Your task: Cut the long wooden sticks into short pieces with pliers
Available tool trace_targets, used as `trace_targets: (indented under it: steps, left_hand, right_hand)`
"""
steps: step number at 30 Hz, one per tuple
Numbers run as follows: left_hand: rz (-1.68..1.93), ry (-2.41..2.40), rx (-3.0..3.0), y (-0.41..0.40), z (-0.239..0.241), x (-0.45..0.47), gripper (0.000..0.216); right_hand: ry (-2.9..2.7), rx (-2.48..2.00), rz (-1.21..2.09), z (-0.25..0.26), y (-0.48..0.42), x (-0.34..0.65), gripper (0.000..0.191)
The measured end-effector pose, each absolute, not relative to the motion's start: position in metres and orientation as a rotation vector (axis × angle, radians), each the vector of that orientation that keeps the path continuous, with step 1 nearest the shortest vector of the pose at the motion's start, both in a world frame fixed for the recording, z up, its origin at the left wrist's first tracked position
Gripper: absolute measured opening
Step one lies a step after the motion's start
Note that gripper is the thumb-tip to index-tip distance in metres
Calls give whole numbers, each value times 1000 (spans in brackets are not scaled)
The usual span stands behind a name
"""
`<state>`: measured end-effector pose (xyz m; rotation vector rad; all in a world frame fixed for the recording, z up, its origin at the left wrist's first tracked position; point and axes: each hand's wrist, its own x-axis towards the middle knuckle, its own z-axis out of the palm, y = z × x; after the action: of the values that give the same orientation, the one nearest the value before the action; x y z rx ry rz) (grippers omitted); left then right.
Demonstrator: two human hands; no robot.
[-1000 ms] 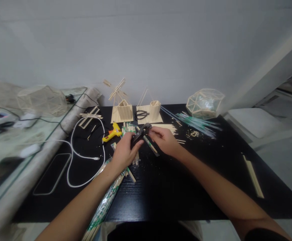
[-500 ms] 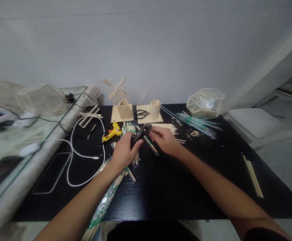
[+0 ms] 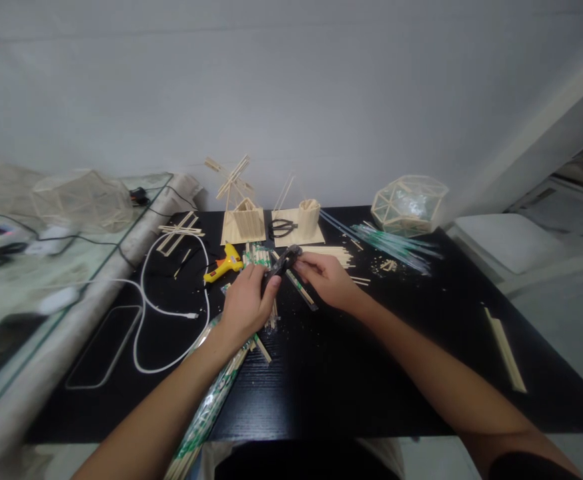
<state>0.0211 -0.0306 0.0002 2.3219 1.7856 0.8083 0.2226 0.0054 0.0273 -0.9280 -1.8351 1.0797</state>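
My left hand (image 3: 245, 300) is closed round the handles of a black pair of pliers (image 3: 284, 261), its thumb along the near side. The tool's head points up and to the right, over the packed sticks. At that head, the fingers of my right hand (image 3: 324, 277) are pinched together; whatever they grip is too small and blurred to make out. Under and beside my hands lie wooden sticks in green-printed clear wrappers (image 3: 301, 291). Just left of my left hand rests a yellow glue gun (image 3: 224, 264).
Behind stand a stick windmill model (image 3: 248, 223) and a round stick cup on a base (image 3: 309, 217), with black scissors (image 3: 282, 229) beside it. A white cable (image 3: 144, 333) loops near a phone (image 3: 104, 347) at left. Wrappers (image 3: 396, 247) and a geodesic stick frame (image 3: 409, 200) sit back right.
The pliers' handles look closer together now, with my left fingers and thumb drawn in. My right hand has stayed almost in place at the tool's head.
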Motion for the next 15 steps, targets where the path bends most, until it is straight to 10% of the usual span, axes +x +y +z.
trace_targets:
  steps: [15]
  left_hand:
    - [610, 1931, 2346, -26, 3, 21, 51]
  right_hand:
    - [-1787, -1016, 1068, 19, 6, 218, 27]
